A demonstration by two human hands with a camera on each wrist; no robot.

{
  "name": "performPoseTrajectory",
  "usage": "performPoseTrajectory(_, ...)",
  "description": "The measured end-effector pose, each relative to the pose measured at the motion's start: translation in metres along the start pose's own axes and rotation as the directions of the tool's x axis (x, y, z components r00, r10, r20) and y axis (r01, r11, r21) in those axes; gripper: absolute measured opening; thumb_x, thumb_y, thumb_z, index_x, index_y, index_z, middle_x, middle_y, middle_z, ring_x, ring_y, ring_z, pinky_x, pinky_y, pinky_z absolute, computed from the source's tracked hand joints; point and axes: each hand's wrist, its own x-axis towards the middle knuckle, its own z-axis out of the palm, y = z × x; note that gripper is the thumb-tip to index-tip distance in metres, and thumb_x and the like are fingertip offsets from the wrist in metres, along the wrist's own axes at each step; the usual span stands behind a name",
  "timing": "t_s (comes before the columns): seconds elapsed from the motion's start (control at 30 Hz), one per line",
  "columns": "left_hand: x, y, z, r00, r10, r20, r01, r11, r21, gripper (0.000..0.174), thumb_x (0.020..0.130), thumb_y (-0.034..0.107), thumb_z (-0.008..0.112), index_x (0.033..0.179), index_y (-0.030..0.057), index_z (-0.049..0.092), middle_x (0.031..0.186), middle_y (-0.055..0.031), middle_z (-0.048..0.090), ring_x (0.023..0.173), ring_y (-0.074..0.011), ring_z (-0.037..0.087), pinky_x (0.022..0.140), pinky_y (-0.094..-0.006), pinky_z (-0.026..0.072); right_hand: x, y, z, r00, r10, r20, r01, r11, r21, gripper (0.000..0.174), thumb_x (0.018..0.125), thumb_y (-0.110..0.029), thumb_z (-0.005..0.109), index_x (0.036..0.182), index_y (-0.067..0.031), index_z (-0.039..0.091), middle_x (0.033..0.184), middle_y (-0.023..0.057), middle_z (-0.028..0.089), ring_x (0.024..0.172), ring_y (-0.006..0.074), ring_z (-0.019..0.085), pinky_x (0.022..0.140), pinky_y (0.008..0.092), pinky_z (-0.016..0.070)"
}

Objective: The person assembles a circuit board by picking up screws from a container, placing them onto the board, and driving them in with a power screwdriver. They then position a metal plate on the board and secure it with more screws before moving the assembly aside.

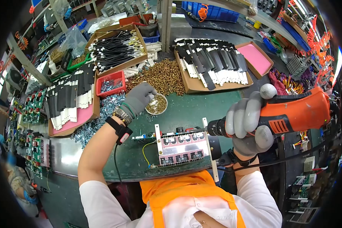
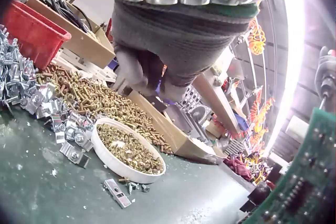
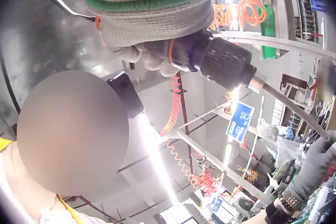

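My right hand (image 1: 247, 119), in a grey glove, grips an orange and black power drill (image 1: 300, 110). Its long bit points left over a metal plate (image 1: 184, 147) lined with black transistors. White strips flank that plate, and a yellow wire (image 1: 144, 152) loops at its left. My gloved left hand (image 1: 140, 99) is at a round white dish (image 1: 157, 113) of small brass screws. In the left wrist view its bent fingers (image 2: 131, 69) hang above the dish; I cannot tell whether they pinch a screw. The right wrist view shows the drill's black chuck (image 3: 226, 62) from below.
Loose brass screws (image 1: 159, 76) are heaped behind the dish. Metal clips (image 1: 91, 123) lie left, by a red bin (image 1: 111, 84). Cardboard boxes hold black cables (image 1: 116, 51) and black and white strips (image 1: 212, 60). A metal post (image 1: 165, 26) stands at the back; a black cable (image 1: 292, 156) trails right.
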Motion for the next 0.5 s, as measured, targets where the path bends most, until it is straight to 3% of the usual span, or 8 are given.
performPoseTrajectory(0.13, 0.0, 0.0, 0.004, 0.997, -0.041, -0.065, 0.034, 0.994, -0.1, 0.012, 0.085, 0.011, 0.063, 0.096, 0.0055, 0.063, 0.087, -0.0116, 0.064, 0.084, -0.0294, 0.061, 0.078, -0.0371, 0.049, -0.003, -0.005, -0.001, 0.999, 0.005, 0.034, -0.005, 1.0, -0.003, 0.064, 0.081, -0.014, 0.071, 0.135, -0.0031, 0.037, 0.063, -0.0016, 0.049, 0.045, 0.0106, 0.047, 0.045, 0.0279, 0.0414)
performPoseTrajectory(0.2, -0.003, 0.005, -0.002, 0.984, -0.169, 0.06, 0.179, 0.954, -0.242, 0.009, 0.087, 0.003, 0.058, 0.096, 0.0011, 0.061, 0.081, -0.0063, 0.063, 0.073, -0.0144, 0.061, 0.065, -0.0293, 0.049, -0.008, -0.011, -0.004, 0.998, 0.057, 0.016, -0.057, 0.997, 0.042, 0.068, 0.081, -0.013, 0.074, 0.137, -0.0066, 0.035, 0.077, 0.0016, 0.059, 0.051, 0.0145, 0.052, 0.049, 0.031, 0.042)
performPoseTrajectory(0.23, -0.009, 0.016, -0.009, 0.984, -0.167, 0.061, 0.177, 0.954, -0.242, 0.009, 0.087, 0.003, 0.058, 0.096, 0.0011, 0.061, 0.081, -0.0063, 0.063, 0.073, -0.0144, 0.061, 0.065, -0.0293, 0.049, -0.009, -0.013, -0.003, 0.998, 0.056, 0.016, -0.056, 0.998, 0.041, 0.068, 0.081, -0.013, 0.074, 0.137, -0.0066, 0.035, 0.077, 0.0016, 0.059, 0.051, 0.0145, 0.052, 0.049, 0.031, 0.042)
performPoseTrajectory(0.3, -0.029, 0.047, -0.026, 0.848, -0.364, 0.385, 0.529, 0.627, -0.571, 0.01, 0.089, 0.004, 0.056, 0.097, -0.001, 0.06, 0.078, -0.0042, 0.062, 0.067, -0.0092, 0.058, 0.06, -0.0247, 0.0469, -0.009, -0.019, -0.002, 1.0, 0.019, -0.009, -0.019, 0.999, 0.042, 0.069, 0.081, -0.012, 0.074, 0.137, -0.0064, 0.035, 0.078, 0.0026, 0.061, 0.052, 0.0147, 0.053, 0.049, 0.0315, 0.0424)
performPoseTrajectory(0.43, -0.074, 0.073, -0.028, 0.813, -0.295, 0.502, 0.58, 0.49, -0.651, 0.013, 0.088, 0.006, 0.057, 0.098, -0.0017, 0.058, 0.079, -0.004, 0.06, 0.066, -0.0093, 0.055, 0.06, -0.0232, 0.046, -0.001, -0.026, -0.008, 0.99, -0.048, 0.134, 0.037, 0.996, 0.08, 0.073, 0.082, -0.013, 0.073, 0.142, -0.0076, 0.031, 0.081, 0.0032, 0.061, 0.049, 0.0138, 0.053, 0.051, 0.0317, 0.046)
performPoseTrajectory(0.47, -0.08, 0.08, -0.027, 0.859, -0.292, 0.421, 0.512, 0.491, -0.705, 0.013, 0.088, 0.006, 0.058, 0.098, -0.0016, 0.058, 0.08, -0.0041, 0.06, 0.067, -0.0094, 0.054, 0.061, -0.023, 0.0455, 0.0, -0.023, -0.002, 0.991, -0.045, 0.128, 0.034, 0.996, 0.086, 0.073, 0.082, -0.013, 0.073, 0.142, -0.0076, 0.031, 0.081, 0.0032, 0.061, 0.049, 0.0138, 0.053, 0.051, 0.0317, 0.046)
performPoseTrajectory(0.5, -0.085, 0.089, -0.028, 0.898, -0.289, 0.331, 0.436, 0.495, -0.752, 0.013, 0.087, 0.006, 0.058, 0.097, -0.0014, 0.058, 0.081, -0.0041, 0.059, 0.068, -0.0096, 0.054, 0.062, -0.0228, 0.0451, 0.001, -0.018, 0.008, 0.99, -0.124, 0.061, 0.115, 0.986, 0.122, 0.064, 0.084, -0.012, 0.07, 0.137, -0.0038, 0.035, 0.071, -0.0003, 0.054, 0.046, 0.0097, 0.049, 0.047, 0.0274, 0.0436)
